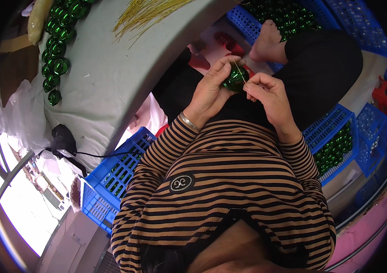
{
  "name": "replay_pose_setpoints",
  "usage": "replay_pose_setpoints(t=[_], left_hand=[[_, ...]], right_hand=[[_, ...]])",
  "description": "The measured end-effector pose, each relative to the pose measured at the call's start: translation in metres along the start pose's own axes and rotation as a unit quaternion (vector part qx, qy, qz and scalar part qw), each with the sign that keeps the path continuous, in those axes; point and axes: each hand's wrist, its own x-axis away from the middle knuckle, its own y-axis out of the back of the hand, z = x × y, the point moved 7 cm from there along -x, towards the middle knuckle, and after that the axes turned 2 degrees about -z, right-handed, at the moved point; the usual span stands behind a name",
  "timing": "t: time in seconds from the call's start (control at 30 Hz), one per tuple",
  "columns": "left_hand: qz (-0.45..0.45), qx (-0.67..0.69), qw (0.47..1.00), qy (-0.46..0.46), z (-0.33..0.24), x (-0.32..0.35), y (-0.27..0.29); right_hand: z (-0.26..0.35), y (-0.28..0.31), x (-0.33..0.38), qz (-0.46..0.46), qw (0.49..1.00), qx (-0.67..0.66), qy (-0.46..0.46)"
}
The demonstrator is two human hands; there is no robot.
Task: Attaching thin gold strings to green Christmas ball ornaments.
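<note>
A shiny green ball ornament (232,83) sits in my left hand (208,91), whose fingers are curled round its left side and top, above my lap. A thin gold string (240,73) runs across the front of the ball. On the ball's right, my right hand (273,98) is closed in a pinch, thumb against forefinger, at the string's lower end. The exact fingertip contact is too small to make out. Farther off on the covered table (98,86) lies a bundle of loose gold strings (145,18).
A cluster of green balls (57,57) trails along the table's left part, near a black object with a cord (64,141). Blue crates holding green balls stand at my left (98,182), right (352,119) and far side (243,20). A red plastic piece (386,102) is far right.
</note>
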Motion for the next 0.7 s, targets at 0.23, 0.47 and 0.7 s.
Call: replay_pose_setpoints(t=[0.23,0.47,0.7], left_hand=[[-0.013,-0.010,1.000,-0.026,0.001,-0.004,0.011],[-0.086,-0.011,0.995,-0.052,-0.011,-0.010,0.014],[-0.097,-0.066,0.991,-0.064,-0.017,-0.013,0.016]], right_hand=[[-0.003,-0.002,-0.005,-0.003,1.000,-0.006,-0.020],[-0.001,-0.002,-0.002,0.005,0.994,-0.105,-0.014],[0.009,-0.016,0.000,0.087,0.950,-0.293,-0.066]])
